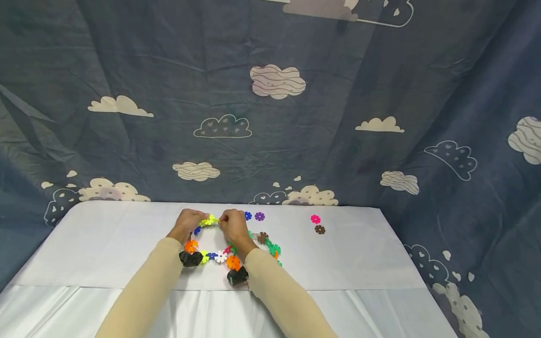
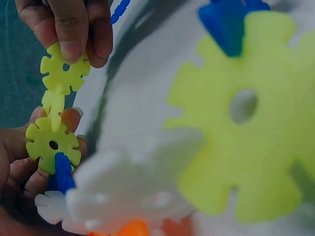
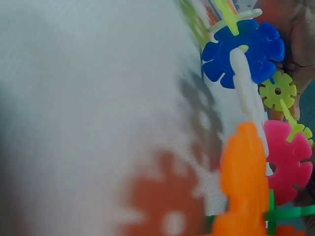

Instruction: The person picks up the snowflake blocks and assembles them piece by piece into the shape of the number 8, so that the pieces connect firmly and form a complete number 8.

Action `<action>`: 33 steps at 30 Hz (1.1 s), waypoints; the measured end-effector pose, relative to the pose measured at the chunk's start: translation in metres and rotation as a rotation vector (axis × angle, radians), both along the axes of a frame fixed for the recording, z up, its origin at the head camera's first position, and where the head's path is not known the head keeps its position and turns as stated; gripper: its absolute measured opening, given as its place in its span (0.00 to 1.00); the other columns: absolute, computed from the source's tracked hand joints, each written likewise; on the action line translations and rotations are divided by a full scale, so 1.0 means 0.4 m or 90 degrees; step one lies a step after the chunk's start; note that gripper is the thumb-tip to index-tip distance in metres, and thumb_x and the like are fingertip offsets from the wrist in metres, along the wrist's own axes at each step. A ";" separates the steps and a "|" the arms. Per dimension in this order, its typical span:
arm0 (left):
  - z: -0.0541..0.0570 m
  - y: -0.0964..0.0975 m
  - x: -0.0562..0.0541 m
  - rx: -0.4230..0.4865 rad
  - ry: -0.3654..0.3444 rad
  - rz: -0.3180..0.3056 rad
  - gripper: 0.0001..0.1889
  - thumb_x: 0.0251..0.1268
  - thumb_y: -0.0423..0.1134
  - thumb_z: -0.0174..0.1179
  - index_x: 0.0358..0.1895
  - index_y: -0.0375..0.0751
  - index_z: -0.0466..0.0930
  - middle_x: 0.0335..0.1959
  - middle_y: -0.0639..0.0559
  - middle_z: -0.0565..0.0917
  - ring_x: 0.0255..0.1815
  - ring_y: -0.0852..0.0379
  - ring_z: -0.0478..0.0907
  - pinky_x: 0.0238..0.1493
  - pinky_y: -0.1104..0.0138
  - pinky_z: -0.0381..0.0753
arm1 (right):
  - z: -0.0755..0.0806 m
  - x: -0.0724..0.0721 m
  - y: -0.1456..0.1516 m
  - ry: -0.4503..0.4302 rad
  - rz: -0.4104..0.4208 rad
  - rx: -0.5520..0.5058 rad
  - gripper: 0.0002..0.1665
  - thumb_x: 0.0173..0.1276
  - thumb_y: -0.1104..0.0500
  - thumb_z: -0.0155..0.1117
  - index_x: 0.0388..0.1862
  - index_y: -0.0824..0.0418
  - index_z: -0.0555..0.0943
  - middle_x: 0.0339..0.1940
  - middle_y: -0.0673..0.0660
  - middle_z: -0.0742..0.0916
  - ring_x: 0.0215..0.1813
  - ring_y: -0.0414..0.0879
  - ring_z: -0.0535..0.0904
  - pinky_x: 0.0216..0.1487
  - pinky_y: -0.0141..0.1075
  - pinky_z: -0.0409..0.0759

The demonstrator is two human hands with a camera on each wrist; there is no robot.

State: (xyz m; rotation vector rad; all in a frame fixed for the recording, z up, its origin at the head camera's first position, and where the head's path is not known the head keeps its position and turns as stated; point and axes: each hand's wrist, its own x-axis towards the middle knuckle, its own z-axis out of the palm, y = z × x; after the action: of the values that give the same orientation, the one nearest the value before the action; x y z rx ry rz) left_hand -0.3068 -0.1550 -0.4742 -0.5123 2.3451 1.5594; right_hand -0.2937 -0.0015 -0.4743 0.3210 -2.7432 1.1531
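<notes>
My left hand [image 1: 191, 223] holds a yellow snowflake disc [image 2: 53, 143] at the far left of a chain of coloured notched plastic discs. Across from it, my right hand [image 1: 234, 230] pinches another yellow snowflake disc [image 2: 64, 71] between thumb and fingers. A third yellow disc, seen edge-on, links these two in the left wrist view. The chain runs down from the left hand through a blue disc [image 1: 197, 230], an orange disc [image 1: 191, 246] and a white disc [image 1: 220, 256]. In the right wrist view, a blue disc [image 3: 246, 51] and a pink disc [image 3: 286, 162] hang near the hands.
More joined discs, including a brown disc [image 1: 263, 237] and a green disc [image 1: 274, 249], curve away right of the right hand. Loose purple [image 1: 259, 216], pink [image 1: 315, 219] and brown discs [image 1: 320, 230] lie on the white table [image 1: 359, 263]. A dark cloud-patterned curtain [image 1: 169, 84] hangs behind.
</notes>
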 end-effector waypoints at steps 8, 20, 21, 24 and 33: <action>0.006 0.000 0.002 -0.005 0.016 -0.002 0.20 0.71 0.42 0.55 0.57 0.29 0.76 0.61 0.35 0.72 0.64 0.40 0.67 0.67 0.48 0.62 | 0.000 0.001 -0.009 0.006 0.002 0.009 0.06 0.58 0.70 0.68 0.24 0.61 0.85 0.23 0.51 0.85 0.30 0.41 0.76 0.40 0.32 0.77; 0.002 0.003 0.004 -0.018 0.035 -0.041 0.19 0.69 0.40 0.57 0.53 0.27 0.78 0.58 0.34 0.75 0.61 0.40 0.69 0.65 0.49 0.66 | 0.011 -0.003 0.010 -0.023 0.026 0.053 0.02 0.58 0.66 0.71 0.28 0.60 0.86 0.25 0.50 0.85 0.33 0.42 0.76 0.41 0.32 0.76; 0.004 0.003 0.004 -0.014 0.033 -0.046 0.18 0.69 0.40 0.56 0.54 0.27 0.78 0.58 0.34 0.74 0.61 0.40 0.69 0.65 0.49 0.66 | 0.014 -0.005 0.015 -0.033 0.031 0.059 0.01 0.58 0.65 0.71 0.30 0.60 0.87 0.26 0.50 0.86 0.35 0.42 0.77 0.42 0.32 0.76; 0.005 0.003 0.006 0.003 0.032 -0.065 0.17 0.70 0.38 0.55 0.55 0.29 0.77 0.59 0.34 0.73 0.61 0.40 0.69 0.66 0.48 0.65 | 0.020 -0.004 0.039 -0.066 0.041 0.049 0.04 0.59 0.63 0.72 0.34 0.60 0.87 0.31 0.50 0.87 0.39 0.44 0.79 0.46 0.34 0.76; 0.016 -0.002 0.012 -0.028 0.065 -0.113 0.13 0.70 0.37 0.55 0.52 0.35 0.80 0.59 0.37 0.74 0.55 0.43 0.70 0.64 0.48 0.65 | 0.049 -0.003 0.157 -0.066 0.015 -0.079 0.07 0.61 0.63 0.70 0.36 0.64 0.86 0.34 0.55 0.87 0.34 0.44 0.78 0.38 0.34 0.77</action>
State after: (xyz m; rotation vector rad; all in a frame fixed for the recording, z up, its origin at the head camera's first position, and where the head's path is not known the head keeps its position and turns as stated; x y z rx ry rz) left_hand -0.3019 -0.1558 -0.4679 -0.2305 2.4290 1.4884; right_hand -0.2948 0.0612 -0.4546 0.2854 -2.7461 1.3751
